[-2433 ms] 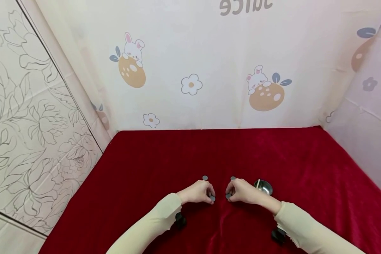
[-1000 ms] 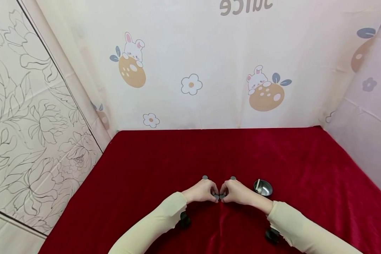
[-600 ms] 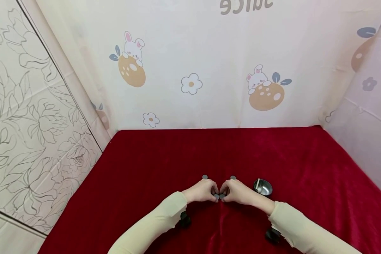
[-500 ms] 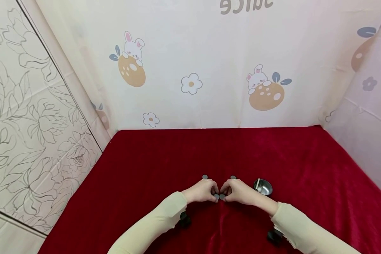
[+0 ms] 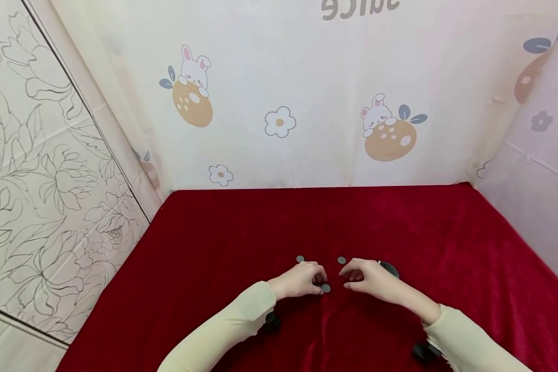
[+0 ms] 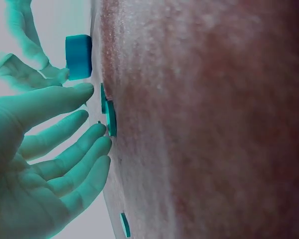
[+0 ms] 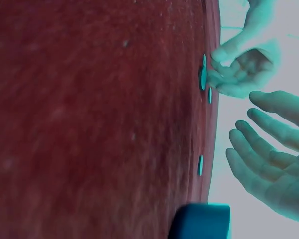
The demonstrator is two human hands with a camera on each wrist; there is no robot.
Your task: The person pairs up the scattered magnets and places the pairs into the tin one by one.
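Note:
In the head view, my left hand (image 5: 299, 280) is low over the cloth, fingertips right by a small grey disc (image 5: 326, 288); a second disc behind its fingertips is mostly hidden. The left wrist view has those fingers loosely extended, with a disc (image 6: 111, 118) just beyond them. My right hand (image 5: 374, 280) hovers to the right, fingers relaxed and apart, holding nothing. Farther back lie two more grey discs, a left one (image 5: 299, 259) and a right one (image 5: 341, 260). A small metal bowl (image 5: 390, 269) with a pale stick is partly covered by my right hand.
Dark red velvet cloth (image 5: 260, 222) covers the table. A patterned curtain (image 5: 242, 103) hangs behind it, and a panel with flower line drawings (image 5: 65, 175) stands at the left. Black wrist cameras sit under both sleeves, including the right wrist camera (image 5: 426, 353).
Both hands slid the near discs inward until they lay side by side. Then my right hand let go and moved off to the right; my left fingers loosened beside the discs.

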